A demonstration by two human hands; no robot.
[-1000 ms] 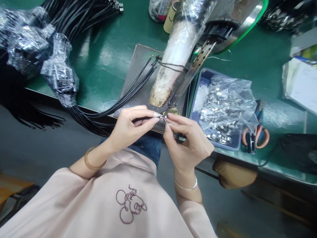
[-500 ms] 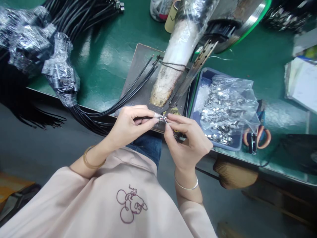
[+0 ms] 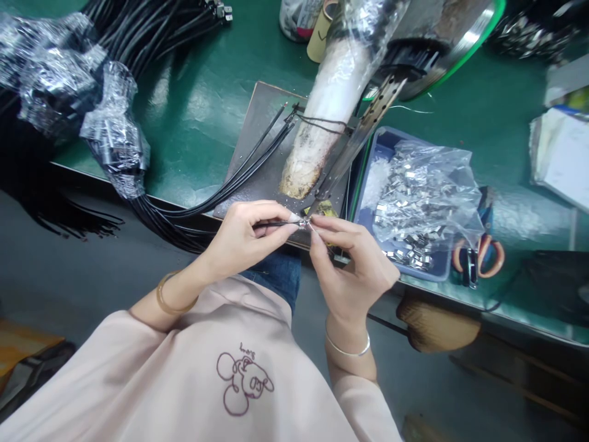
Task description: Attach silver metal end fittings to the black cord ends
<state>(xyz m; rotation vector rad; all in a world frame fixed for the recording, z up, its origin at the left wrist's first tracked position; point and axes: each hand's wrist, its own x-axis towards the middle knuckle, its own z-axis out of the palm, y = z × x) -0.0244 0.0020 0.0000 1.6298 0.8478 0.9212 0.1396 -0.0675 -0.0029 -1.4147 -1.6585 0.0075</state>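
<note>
My left hand (image 3: pixel 246 236) pinches the end of a black cable (image 3: pixel 273 224), with a small shiny metal terminal (image 3: pixel 302 223) at its tip. Facing it, my right hand (image 3: pixel 354 258) has thumb and fingertips closed on a thin solder wire (image 3: pixel 311 227), which reaches to the terminal. The soldering iron (image 3: pixel 343 161) slants down from its mount, and its tip is at or very near the terminal; I cannot tell whether they touch. Just behind the fingertips lies a yellowish sponge-like piece (image 3: pixel 326 209), partly covered.
A white plastic-wrapped tube (image 3: pixel 317 116) hangs over the dark board (image 3: pixel 251 147). To the right are a blue tray (image 3: pixel 442 270) of bagged metal terminals (image 3: pixel 414 190) and orange-handled scissors (image 3: pixel 491 258). Film-wrapped black cable bundles (image 3: pixel 122 135) lie left, crossing the table edge.
Both hands have shifted very slightly down and right in the picture. The black cable and solder wire are still held; more of the cable shows between the left fingers.
</note>
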